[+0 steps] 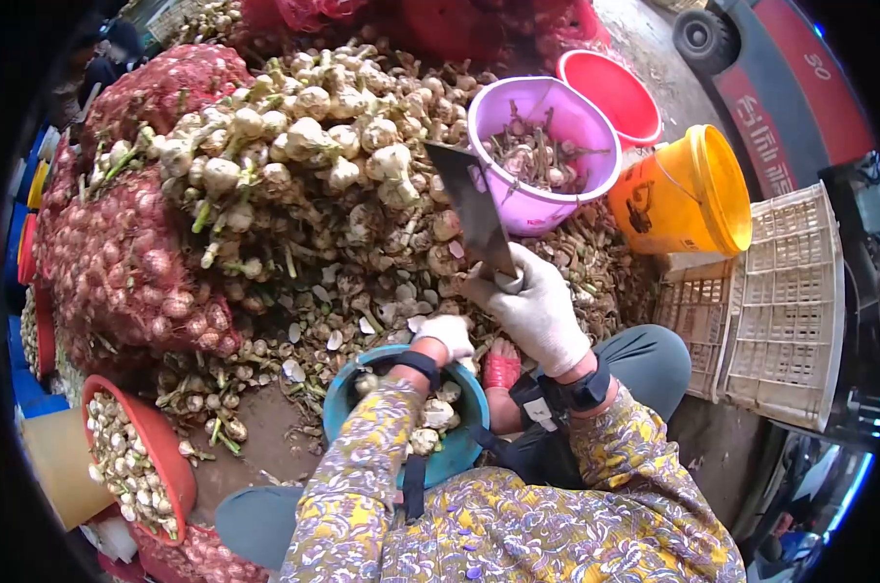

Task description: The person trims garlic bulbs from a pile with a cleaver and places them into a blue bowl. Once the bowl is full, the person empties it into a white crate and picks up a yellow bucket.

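My right hand, in a white glove, is wrapped round the handle of a cleaver. Its wide dark blade points up and to the left, in front of the garlic heap and the purple basin. My left hand, also gloved, is curled closed over the far rim of a blue bucket; whatever its fingers hold is hidden. Inside that bucket lie several trimmed garlic bulbs. Beyond both hands rises a large heap of garlic with stalks, with loose skins and cut stalks at its foot.
A purple basin holds garlic stalks and bulbs, beside a red bucket and a yellow bucket. White plastic crates stand at right. Left are red mesh sacks and an orange tub of trimmed garlic. A red vehicle stands behind.
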`<action>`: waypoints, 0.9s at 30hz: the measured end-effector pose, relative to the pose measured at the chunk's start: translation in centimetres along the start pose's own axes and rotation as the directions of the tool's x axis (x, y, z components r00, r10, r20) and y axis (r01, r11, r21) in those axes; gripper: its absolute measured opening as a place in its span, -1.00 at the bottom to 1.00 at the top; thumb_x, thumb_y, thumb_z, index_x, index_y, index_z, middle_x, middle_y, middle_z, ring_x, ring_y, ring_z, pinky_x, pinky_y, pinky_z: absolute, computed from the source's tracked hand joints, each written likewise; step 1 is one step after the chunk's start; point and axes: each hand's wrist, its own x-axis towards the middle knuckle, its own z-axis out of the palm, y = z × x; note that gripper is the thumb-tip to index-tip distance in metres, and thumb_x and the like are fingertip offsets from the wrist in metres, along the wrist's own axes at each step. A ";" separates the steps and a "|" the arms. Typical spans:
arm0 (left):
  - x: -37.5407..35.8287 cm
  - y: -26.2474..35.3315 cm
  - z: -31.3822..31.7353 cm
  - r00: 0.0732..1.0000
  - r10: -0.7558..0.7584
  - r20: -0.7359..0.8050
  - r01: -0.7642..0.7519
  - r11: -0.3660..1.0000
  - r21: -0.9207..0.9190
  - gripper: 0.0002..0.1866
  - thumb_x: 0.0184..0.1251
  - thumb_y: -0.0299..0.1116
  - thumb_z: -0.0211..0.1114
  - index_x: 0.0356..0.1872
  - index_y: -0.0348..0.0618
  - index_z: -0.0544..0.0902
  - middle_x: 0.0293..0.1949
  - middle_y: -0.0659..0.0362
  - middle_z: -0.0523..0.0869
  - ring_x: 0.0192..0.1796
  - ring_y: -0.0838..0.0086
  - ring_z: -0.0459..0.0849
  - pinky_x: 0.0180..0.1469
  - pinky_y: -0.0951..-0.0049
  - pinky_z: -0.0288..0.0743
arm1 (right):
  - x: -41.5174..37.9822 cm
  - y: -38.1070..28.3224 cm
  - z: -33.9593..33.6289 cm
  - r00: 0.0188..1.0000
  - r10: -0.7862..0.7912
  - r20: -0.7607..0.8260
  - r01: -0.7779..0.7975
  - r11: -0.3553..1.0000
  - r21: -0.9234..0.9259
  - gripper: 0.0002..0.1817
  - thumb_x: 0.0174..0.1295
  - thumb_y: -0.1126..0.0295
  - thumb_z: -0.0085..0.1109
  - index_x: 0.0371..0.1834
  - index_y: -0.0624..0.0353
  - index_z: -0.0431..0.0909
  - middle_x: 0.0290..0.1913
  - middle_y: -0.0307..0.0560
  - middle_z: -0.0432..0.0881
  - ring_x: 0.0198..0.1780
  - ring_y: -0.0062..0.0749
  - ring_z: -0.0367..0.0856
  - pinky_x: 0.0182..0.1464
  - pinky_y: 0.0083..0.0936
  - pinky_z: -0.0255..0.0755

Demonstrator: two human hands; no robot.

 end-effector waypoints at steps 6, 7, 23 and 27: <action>4.1 3.3 6.6 0.985 0.086 0.149 -0.092 0.995 0.038 -0.47 0.07 -0.08 0.30 0.10 -0.05 0.69 0.09 0.00 0.71 0.08 0.14 0.72 0.11 0.15 0.58 | 0.9 0.4 -0.4 0.995 -0.094 0.025 0.097 0.977 -0.189 -0.82 0.10 0.47 0.39 -0.27 0.18 0.59 -0.44 -0.20 0.59 -0.36 -0.62 0.50 -0.21 -0.56 0.45; 6.2 2.7 7.6 0.952 0.077 0.297 -0.088 0.996 0.022 -0.49 0.08 -0.10 0.30 0.08 -0.06 0.70 0.10 0.02 0.71 0.10 0.15 0.71 0.12 0.15 0.58 | 1.0 0.6 -0.3 0.995 -0.093 0.023 0.096 0.979 -0.180 -0.82 0.09 0.47 0.39 -0.29 0.18 0.58 -0.44 -0.17 0.58 -0.36 -0.60 0.50 -0.23 -0.55 0.45; 7.2 3.1 8.6 0.999 -0.026 -0.038 0.021 0.993 -0.115 -0.67 0.15 -0.38 0.30 -0.03 -0.13 0.68 -0.03 0.06 0.72 -0.03 0.22 0.73 -0.06 0.21 0.62 | 0.1 1.2 -0.3 0.954 -0.291 0.075 0.301 0.923 -0.239 -0.73 -0.09 0.54 0.38 -0.28 0.17 0.59 -0.34 -0.05 0.61 -0.28 -0.19 0.65 -0.17 -0.38 0.53; 8.8 1.9 9.7 0.964 -0.063 -0.258 -0.032 0.938 -0.346 -0.71 0.16 -0.43 0.30 -0.05 -0.15 0.66 -0.10 0.07 0.73 -0.12 0.24 0.75 -0.15 0.23 0.64 | 0.5 2.3 -0.2 0.956 -0.284 0.068 0.290 0.902 -0.319 -0.71 -0.04 0.47 0.35 -0.19 0.10 0.59 -0.27 0.01 0.64 -0.21 0.01 0.66 -0.14 -0.28 0.55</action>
